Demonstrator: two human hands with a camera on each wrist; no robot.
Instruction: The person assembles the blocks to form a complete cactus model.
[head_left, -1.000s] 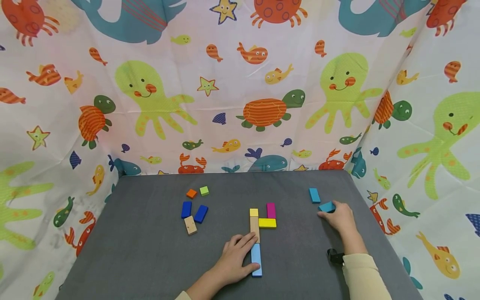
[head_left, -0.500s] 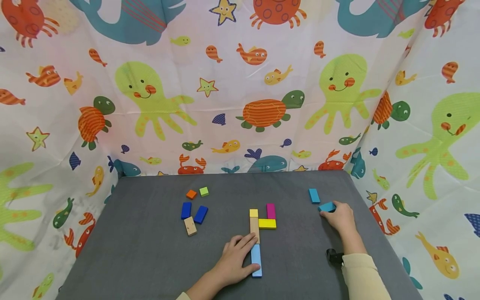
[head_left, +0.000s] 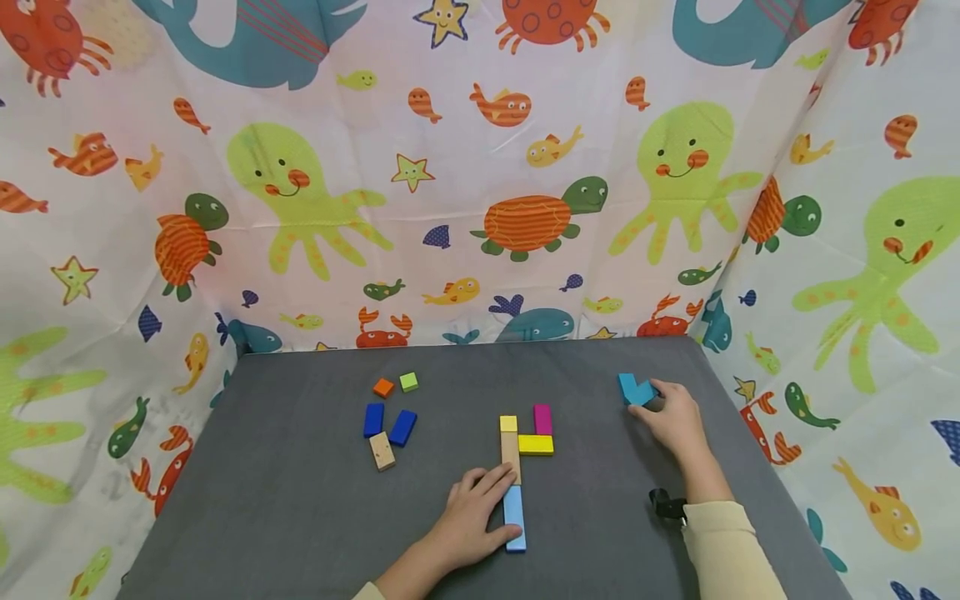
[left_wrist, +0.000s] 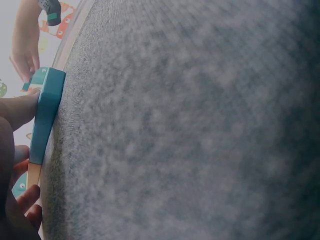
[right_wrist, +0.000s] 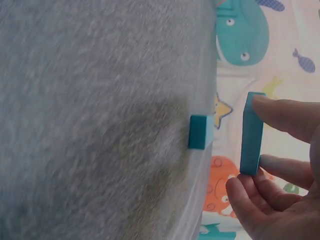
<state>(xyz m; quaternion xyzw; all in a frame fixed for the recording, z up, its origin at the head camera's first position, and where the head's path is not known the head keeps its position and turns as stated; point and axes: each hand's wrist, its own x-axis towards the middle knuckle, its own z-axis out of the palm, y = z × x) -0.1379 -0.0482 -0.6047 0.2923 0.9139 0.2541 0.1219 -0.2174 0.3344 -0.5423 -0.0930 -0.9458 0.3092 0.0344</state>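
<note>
My right hand [head_left: 675, 421] pinches a turquoise block [right_wrist: 251, 135] between thumb and fingers. In the right wrist view this block hangs above the tabletop, apart from it. A second turquoise block [right_wrist: 198, 132] rests on the table just beyond it. My left hand [head_left: 471, 521] rests at a row of blocks, its thumb touching a light blue block [head_left: 513, 504] and its fingertips at a plain wooden block [head_left: 510, 454]. A pale yellow block [head_left: 508, 423] tops that row. Beside it lie a bright yellow block [head_left: 536, 445] and a magenta block [head_left: 543, 419].
On the grey table [head_left: 300, 517], a loose group at the left holds an orange block [head_left: 383, 387], a green block [head_left: 408, 381], two dark blue blocks [head_left: 402, 427] and a wooden block [head_left: 382, 451]. A sea-animal curtain [head_left: 450, 242] borders the back and sides.
My right hand has moved up and left with the turquoise block, which now overlaps the second turquoise block in the head view. The left hand has stayed in place.
</note>
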